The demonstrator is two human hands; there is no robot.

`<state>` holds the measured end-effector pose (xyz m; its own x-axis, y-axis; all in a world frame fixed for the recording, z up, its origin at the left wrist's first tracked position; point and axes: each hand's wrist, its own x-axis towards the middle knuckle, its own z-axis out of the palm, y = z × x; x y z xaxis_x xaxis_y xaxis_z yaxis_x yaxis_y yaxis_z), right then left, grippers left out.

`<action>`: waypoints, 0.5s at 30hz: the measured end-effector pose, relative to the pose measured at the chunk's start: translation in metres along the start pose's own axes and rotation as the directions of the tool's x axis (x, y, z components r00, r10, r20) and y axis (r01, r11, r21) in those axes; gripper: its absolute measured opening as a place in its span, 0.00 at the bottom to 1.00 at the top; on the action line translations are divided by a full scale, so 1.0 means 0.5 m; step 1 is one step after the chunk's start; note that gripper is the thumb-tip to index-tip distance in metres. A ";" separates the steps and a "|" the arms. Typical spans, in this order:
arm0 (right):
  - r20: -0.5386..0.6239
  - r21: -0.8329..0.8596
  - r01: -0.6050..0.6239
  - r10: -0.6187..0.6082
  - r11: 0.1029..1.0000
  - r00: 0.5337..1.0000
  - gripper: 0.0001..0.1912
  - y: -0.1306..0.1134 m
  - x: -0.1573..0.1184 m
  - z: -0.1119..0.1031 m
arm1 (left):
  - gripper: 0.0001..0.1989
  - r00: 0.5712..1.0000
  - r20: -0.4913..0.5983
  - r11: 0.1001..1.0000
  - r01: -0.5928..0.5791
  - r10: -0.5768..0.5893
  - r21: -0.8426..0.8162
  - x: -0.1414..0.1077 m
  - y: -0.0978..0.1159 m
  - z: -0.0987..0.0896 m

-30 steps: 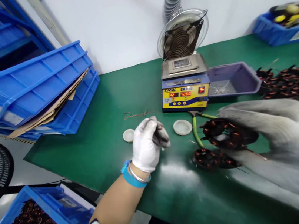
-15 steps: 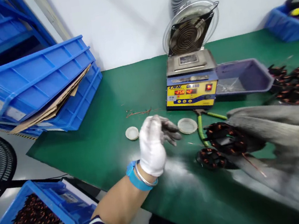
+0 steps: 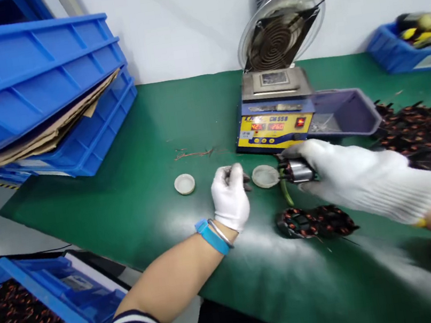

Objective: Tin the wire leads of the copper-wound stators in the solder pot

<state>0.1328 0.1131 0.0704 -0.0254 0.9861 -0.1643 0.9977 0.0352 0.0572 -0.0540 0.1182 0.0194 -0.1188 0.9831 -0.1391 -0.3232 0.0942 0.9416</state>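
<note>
My right hand (image 3: pixel 333 165), in a white glove, is closed around a wound motor stator (image 3: pixel 300 170) with a silvery metal side, tilted over the bench just right of a small pale dish (image 3: pixel 265 176). Green-handled pliers (image 3: pixel 286 191) lie partly hidden beneath it. Below this hand, two more stators (image 3: pixel 298 222) with black frames and copper windings rest side by side. My left hand (image 3: pixel 231 197), in a white glove with dark, soiled fingertips, is closed with curled fingers left of the dish. Whatever it may hold is hidden. Another small dish (image 3: pixel 184 184) sits farther left.
A yellow-and-blue solder pot (image 3: pixel 274 120) with a fan behind stands at the back. Beside it are a purple-grey bin (image 3: pixel 347 109) and many stators (image 3: pixel 430 135). Blue crates (image 3: pixel 36 75) lean at left; copper wire scraps (image 3: pixel 194 154) lie on the green bench (image 3: pixel 134 216).
My right hand has moved left and away from me, now with a stator beside the dish. Two stators now lie uncovered below it. My left hand's fingers have curled in more.
</note>
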 end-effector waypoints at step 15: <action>-0.141 -0.150 0.201 -0.222 0.968 0.965 0.26 0.001 0.025 -0.015 | 0.03 0.999 -0.032 0.997 0.038 -0.041 -0.064 0.024 -0.019 0.004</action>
<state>0.1325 0.1269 0.0755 -0.2546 0.9665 -0.0325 0.9515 0.2564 0.1698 -0.0504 0.1294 0.0095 -0.1355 0.9730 -0.1869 -0.3867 0.1217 0.9141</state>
